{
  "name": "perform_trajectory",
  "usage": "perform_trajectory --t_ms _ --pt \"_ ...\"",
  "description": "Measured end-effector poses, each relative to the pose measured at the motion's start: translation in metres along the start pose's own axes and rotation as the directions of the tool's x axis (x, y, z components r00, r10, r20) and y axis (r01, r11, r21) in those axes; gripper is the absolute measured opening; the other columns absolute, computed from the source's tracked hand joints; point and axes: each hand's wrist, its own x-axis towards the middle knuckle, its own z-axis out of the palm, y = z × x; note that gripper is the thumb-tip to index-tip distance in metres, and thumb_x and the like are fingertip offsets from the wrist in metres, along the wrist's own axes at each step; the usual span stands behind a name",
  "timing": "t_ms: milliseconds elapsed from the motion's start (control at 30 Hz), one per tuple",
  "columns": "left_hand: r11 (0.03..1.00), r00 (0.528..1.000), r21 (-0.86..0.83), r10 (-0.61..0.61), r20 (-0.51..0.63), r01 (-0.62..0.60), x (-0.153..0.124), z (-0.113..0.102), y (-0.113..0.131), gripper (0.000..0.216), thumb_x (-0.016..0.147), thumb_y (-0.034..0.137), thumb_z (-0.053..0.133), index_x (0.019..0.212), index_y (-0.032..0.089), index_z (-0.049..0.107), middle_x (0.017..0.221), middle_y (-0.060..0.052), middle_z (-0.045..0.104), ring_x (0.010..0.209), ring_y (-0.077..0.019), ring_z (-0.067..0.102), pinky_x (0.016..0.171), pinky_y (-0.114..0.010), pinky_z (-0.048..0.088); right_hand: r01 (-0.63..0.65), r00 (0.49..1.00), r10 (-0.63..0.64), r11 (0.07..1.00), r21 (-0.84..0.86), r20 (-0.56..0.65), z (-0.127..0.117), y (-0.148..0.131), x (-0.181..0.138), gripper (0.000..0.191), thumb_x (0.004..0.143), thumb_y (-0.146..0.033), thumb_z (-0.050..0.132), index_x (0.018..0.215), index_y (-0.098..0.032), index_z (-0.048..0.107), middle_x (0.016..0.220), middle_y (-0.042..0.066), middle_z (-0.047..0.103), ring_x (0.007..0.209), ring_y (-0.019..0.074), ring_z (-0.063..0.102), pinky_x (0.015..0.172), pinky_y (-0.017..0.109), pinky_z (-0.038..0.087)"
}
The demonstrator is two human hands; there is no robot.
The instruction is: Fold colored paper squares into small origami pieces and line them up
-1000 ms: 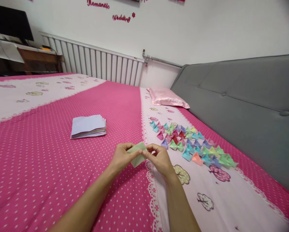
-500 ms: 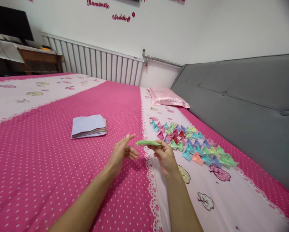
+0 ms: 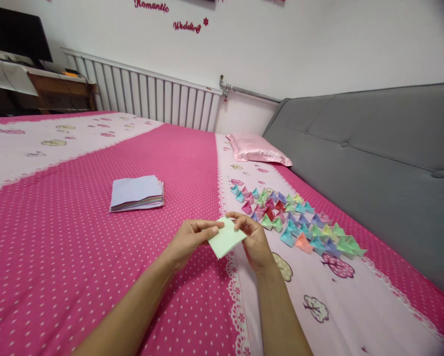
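A folded piece of light green paper [image 3: 226,240] is held above the bed, its flat face turned up toward me. My left hand [image 3: 192,240] pinches its left upper edge between thumb and fingers. On the other side, my right hand [image 3: 254,240] grips the right upper edge, with the thumb on the face. Right of my hands, several rows of small folded paper boats [image 3: 296,222] in many colours stand on the bedspread. To the left lies a stack of paper sheets [image 3: 137,193] with a pale sheet on top.
The pink dotted bedspread [image 3: 76,247] has a light printed band with a lace-pattern border. A pink pillow [image 3: 259,149] lies near the grey padded headboard [image 3: 373,133]. Beyond the bed are a radiator [image 3: 143,91] and a desk with a monitor [image 3: 19,37].
The green paper has tipped from nearly edge-on to face-up. My left hand, spread and apart from it before, has closed on its left edge. The boats and stack have not moved.
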Motion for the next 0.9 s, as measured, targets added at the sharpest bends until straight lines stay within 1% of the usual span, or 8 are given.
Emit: perform_trajectory --t_ms 67,167,267,367,500,667,767,900 --pt "1.000 0.998 -0.010 0.025 -0.062 -0.025 0.0022 -0.0020 -0.0019 0.034 0.063 0.030 0.071 0.093 0.014 0.069 0.085 -0.009 0.070 0.070 -0.0141 0.062 0.070 -0.027 0.048 0.006 1.000 -0.007 0.999 -0.034 -0.006 -0.0005 -0.0013 0.0008 0.011 0.067 -0.011 0.060 0.073 -0.021 0.060 0.114 0.003 0.056 0.098 0.0182 0.053 0.074 0.026 0.043" --pt "0.995 0.983 -0.038 0.083 -0.161 -0.090 0.0047 -0.0041 -0.0020 0.038 0.064 0.030 0.070 0.098 0.013 0.066 0.090 -0.011 0.069 0.075 -0.0159 0.062 0.073 -0.029 0.048 0.019 0.999 -0.017 0.997 -0.080 0.028 -0.0021 -0.0036 0.0004 0.029 0.065 -0.007 0.055 0.088 -0.023 0.063 0.121 0.003 0.052 0.107 0.0195 0.050 0.081 0.028 0.041" --pt "0.990 0.969 -0.027 0.127 -0.212 -0.135 0.0048 -0.0039 0.0004 0.040 0.065 0.033 0.069 0.099 0.012 0.066 0.093 -0.012 0.069 0.077 -0.0171 0.063 0.074 -0.030 0.048 0.029 0.998 -0.023 0.995 -0.098 0.063 -0.0032 -0.0055 -0.0012 0.034 0.064 -0.012 0.056 0.096 -0.023 0.062 0.124 0.004 0.051 0.106 0.0215 0.050 0.087 0.033 0.040" --pt "0.989 0.970 -0.020 0.142 -0.195 -0.148 0.0033 -0.0022 0.0024 0.042 0.068 0.042 0.064 0.098 0.012 0.067 0.094 -0.013 0.068 0.079 -0.0198 0.063 0.074 -0.032 0.049 0.033 0.998 -0.027 0.994 -0.108 0.055 -0.0026 -0.0063 -0.0025 0.029 0.067 -0.019 0.059 0.096 -0.022 0.063 0.123 0.006 0.051 0.105 0.0238 0.051 0.087 0.036 0.041" --pt "0.990 0.981 -0.062 0.119 -0.156 -0.130 0.0021 -0.0004 0.0033 0.049 0.075 0.052 0.052 0.098 0.011 0.067 0.096 -0.016 0.067 0.084 -0.0233 0.063 0.077 -0.036 0.048 0.037 0.999 -0.035 0.994 -0.106 0.025 -0.0010 -0.0058 -0.0021 0.022 0.071 -0.020 0.059 0.092 -0.022 0.064 0.120 0.006 0.053 0.111 0.0242 0.048 0.088 0.036 0.041" --pt "0.994 0.988 -0.056 0.088 -0.124 -0.096 0.0014 -0.0009 0.0040 0.056 0.077 0.055 0.045 0.103 0.009 0.065 0.100 -0.018 0.066 0.087 -0.0256 0.062 0.078 -0.037 0.047 0.035 0.999 -0.039 0.991 -0.133 -0.027 -0.0001 -0.0038 -0.0008 0.017 0.071 -0.021 0.060 0.087 -0.022 0.065 0.116 0.006 0.055 0.111 0.0245 0.048 0.088 0.037 0.042" --pt "0.994 0.990 -0.031 0.097 -0.104 -0.101 0.0007 -0.0009 0.0044 0.056 0.078 0.054 0.044 0.104 0.008 0.064 0.100 -0.018 0.066 0.089 -0.0260 0.062 0.078 -0.037 0.047 0.024 0.999 -0.028 0.991 -0.134 -0.027 -0.0003 -0.0027 -0.0007 0.018 0.070 -0.019 0.059 0.086 -0.021 0.066 0.117 0.006 0.055 0.108 0.0236 0.050 0.084 0.034 0.044" --pt "0.991 0.987 0.016 0.137 -0.088 -0.136 0.0004 -0.0005 0.0028 0.053 0.079 0.052 0.044 0.103 0.009 0.065 0.096 -0.016 0.067 0.087 -0.0251 0.062 0.080 -0.038 0.046 0.021 0.999 -0.029 0.981 -0.191 -0.040 -0.0006 -0.0013 -0.0005 0.018 0.069 -0.014 0.057 0.083 -0.021 0.066 0.117 0.006 0.055 0.104 0.0216 0.053 0.081 0.031 0.045"
